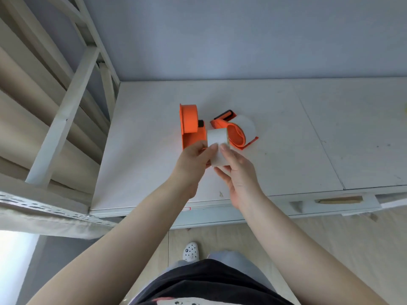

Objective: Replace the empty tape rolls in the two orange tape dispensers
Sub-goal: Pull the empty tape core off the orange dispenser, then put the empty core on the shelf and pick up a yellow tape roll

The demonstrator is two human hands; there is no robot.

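At the centre of the frame my left hand (193,160) and right hand (236,172) both pinch the white tape roll (218,146), a smooth cylinder. It could slip, or its loose end stick crooked. Both glossy orange plastic dispensers (190,124) (236,133) rest just above on the matte table (308,139).

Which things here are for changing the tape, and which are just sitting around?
For the job:
- white tape roll, held by the left hand and right hand
- left orange dispenser, standing with nothing on its hub
- right orange dispenser, lying with a white roll on it

Just there:
- white table
- metal frame
- white shoe on the floor
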